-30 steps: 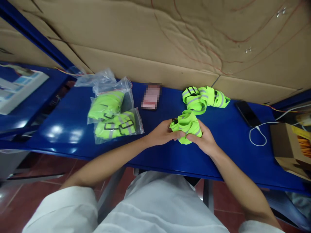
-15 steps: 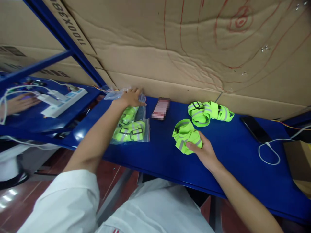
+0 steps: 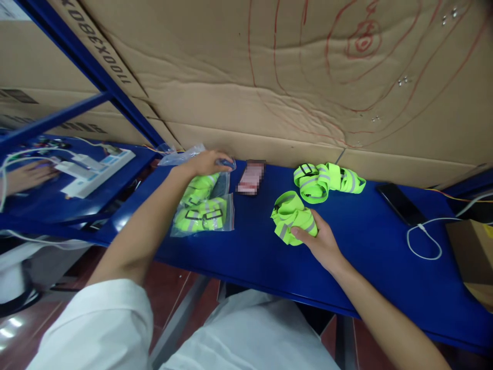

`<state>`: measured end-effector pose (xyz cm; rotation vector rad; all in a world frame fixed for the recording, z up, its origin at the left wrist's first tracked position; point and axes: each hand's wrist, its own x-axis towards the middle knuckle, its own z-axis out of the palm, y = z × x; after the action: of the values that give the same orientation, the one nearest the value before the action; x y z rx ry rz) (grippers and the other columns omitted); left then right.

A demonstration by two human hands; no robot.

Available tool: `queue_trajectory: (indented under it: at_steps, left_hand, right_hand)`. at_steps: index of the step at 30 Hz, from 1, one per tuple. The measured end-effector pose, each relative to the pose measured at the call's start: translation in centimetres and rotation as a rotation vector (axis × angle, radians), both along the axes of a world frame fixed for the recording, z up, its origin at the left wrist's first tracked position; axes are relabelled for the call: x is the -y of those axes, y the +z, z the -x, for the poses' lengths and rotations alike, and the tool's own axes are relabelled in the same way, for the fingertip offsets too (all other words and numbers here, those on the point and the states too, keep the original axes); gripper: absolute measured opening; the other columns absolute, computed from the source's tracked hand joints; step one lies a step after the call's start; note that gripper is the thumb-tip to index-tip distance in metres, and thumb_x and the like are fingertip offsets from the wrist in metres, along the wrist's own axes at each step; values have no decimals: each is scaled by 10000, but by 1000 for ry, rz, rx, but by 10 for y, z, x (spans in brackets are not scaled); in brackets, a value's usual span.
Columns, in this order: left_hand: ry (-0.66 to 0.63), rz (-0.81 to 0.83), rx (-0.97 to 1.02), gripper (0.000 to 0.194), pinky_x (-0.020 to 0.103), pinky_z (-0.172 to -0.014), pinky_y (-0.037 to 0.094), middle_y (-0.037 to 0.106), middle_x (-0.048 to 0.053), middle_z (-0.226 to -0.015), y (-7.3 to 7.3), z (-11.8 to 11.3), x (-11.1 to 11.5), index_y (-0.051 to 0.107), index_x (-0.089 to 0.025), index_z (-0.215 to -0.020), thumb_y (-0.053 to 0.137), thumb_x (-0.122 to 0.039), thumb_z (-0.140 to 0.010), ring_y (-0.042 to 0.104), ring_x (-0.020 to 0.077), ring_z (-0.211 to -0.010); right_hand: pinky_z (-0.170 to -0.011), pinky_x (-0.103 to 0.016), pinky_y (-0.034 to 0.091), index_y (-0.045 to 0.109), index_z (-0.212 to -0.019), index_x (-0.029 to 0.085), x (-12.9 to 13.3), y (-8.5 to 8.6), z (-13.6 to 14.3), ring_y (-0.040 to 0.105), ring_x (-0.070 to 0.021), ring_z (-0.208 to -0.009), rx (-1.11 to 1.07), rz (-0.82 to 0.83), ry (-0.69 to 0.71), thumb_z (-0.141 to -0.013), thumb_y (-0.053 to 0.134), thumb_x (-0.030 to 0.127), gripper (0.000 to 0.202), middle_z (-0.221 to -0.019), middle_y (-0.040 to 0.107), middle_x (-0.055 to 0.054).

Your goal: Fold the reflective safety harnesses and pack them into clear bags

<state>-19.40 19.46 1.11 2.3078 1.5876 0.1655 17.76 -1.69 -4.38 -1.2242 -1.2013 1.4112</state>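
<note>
My right hand [image 3: 321, 241] is closed around a bundled neon-yellow reflective strap [image 3: 287, 218] with grey stripes, held over the blue table. At the back left, my left hand [image 3: 210, 162] has its fingers curled onto the edge of a clear plastic bag [image 3: 228, 164]. Below that hand lie bagged yellow straps, the nearer a zip bag [image 3: 204, 216] with two black buckles showing through it. My left forearm partly covers these bags. Beyond my right hand, another pair of loosely rolled reflective straps [image 3: 327, 180] rests near the cardboard wall.
A phone with a blurred screen [image 3: 251, 177] lies between the bags and straps. To the right are a black phone [image 3: 400, 204], a white cable [image 3: 409, 241] and a cardboard box [image 3: 468, 257]. Another person's hand [image 3: 31, 176] and a power strip [image 3: 96, 172] are at left.
My left hand has gone from spread flat over the bags to fingers curled on a clear bag's edge. My right hand keeps hold of the strap. The view has shifted slightly.
</note>
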Motion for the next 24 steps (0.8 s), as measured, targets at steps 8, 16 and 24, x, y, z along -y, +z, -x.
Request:
queue_trajectory:
  at_steps: [8,16,24]
  left_hand:
    - [-61,-200,-63,380,401,-1054,499,757,136,-1210,14,21,4,757,-125,-1112,529,-382,-951,678,268,-1114]
    - [-409,-666,-32,258,401,-982,517,717,120,-1240,35,-52,92,705,-170,-1172,509,-296,-1061,679,263,-1143]
    - [-580,-688,207,333,431,-1015,493,742,73,-1142,33,-102,194,601,-223,-1245,723,-156,-942,680,224,-1025]
  right_hand:
    - [-781,-358,608,642,-1170,207,0,9,2,735,-256,-922,40,-24,-35,-716,889,514,601,-1030,794,-65]
    - [-861,-342,576,644,-1235,229,-3,13,-17,724,-251,-1006,77,-92,-107,-758,883,503,600,-1139,776,-59]
    - [-777,-269,548,676,-1159,211,1,39,-29,676,-183,-892,134,16,418,-788,876,463,491,-1020,738,-12]
